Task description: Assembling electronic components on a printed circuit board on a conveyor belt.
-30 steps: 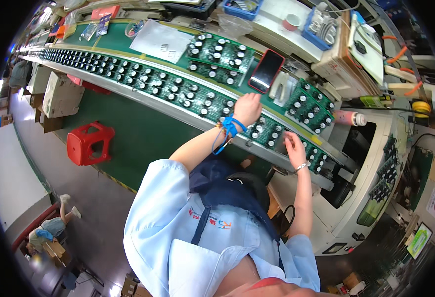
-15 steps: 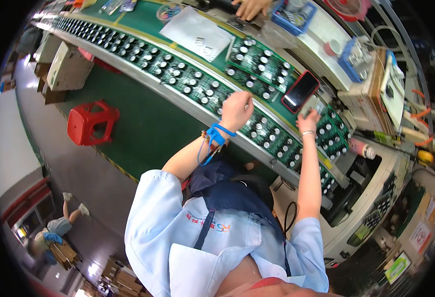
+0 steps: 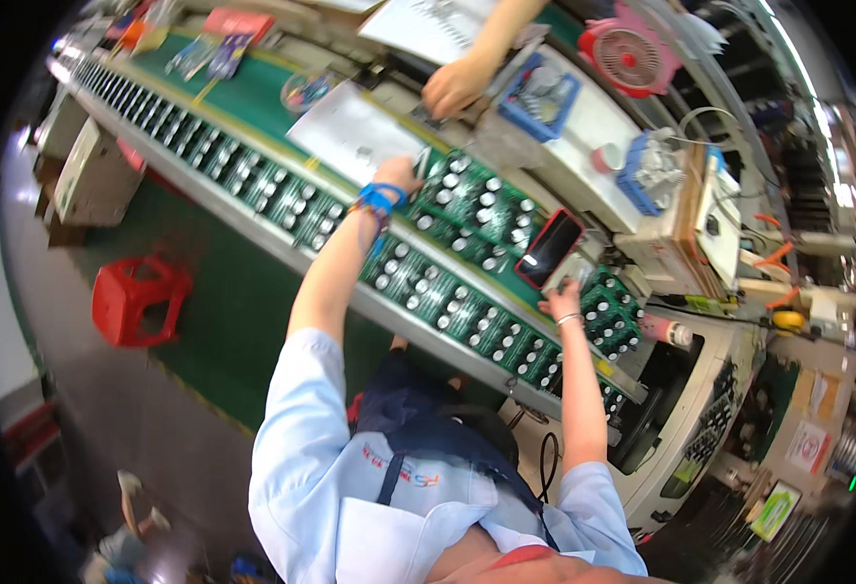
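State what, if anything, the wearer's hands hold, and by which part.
Cannot be told: the left hand and right hand are too blurred and small.

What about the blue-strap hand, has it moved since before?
Yes, the left hand moved forward, from over the row of green boards to the edge of the white sheet.

Electronics factory — assembly line (image 3: 418,323) (crowded circuit boards (image 3: 445,304)).

Red and blue lettering (image 3: 410,474) stands on the light-blue shirt (image 3: 350,492) at six o'clock, while near four o'clock a white notice (image 3: 799,462) bears a red round symbol (image 3: 811,445) above a green-and-white sign (image 3: 775,511), its details too small to read.
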{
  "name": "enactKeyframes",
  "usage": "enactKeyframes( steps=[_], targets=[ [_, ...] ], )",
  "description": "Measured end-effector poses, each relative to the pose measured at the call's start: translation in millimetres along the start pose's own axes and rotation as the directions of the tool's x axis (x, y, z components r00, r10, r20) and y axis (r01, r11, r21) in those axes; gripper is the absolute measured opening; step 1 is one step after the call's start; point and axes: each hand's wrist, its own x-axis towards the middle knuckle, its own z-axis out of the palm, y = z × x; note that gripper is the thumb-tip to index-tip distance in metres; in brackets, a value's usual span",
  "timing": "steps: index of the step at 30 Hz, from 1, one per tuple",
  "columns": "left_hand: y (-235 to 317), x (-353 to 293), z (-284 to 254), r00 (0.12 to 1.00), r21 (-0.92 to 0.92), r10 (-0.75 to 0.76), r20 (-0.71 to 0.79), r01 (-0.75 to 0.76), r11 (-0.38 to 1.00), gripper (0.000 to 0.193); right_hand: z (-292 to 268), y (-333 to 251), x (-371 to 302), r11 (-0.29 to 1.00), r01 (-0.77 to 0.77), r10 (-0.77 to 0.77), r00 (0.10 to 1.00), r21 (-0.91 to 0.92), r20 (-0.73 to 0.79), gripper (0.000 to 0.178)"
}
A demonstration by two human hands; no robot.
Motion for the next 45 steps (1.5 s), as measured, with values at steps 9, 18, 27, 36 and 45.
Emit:
enactKeyframes(
  steps=[9,18,27,36,45],
  targets=[
    [12,-5,-23,1.000,0.043,-0.010,-0.028,0.011,0.999,0.027,2,-1,0,0.994,0.092,-0.097,0.992,-0.066,-0.084,0.045],
    [57,-24,-95,0.942,-0.105,0.199,-0.270,-0.234,0.967,0.019,-8,11,-11,0.963,0.240,-0.260,0.949,-0.125,-0.178,0.038],
    [102,13,-137,0.804,0.315,0.422,-0.419,-0.307,0.898,0.019,-31,23,-52,0.910,0.378,-0.410,0.882,-0.169,-0.231,0.039],
    [150,24,-169,0.645,0.325,0.409,-0.645,-0.253,0.911,0.023,-62,16,-170,0.935,0.330,-0.320,0.943,0.134,-0.087,0.020],
    [193,-210,16,0.786,-0.206,0.508,-0.352,-0.594,0.777,0.010,-69,187,-190,0.970,0.222,-0.193,0.950,0.096,-0.246,0.014]
  ],
)
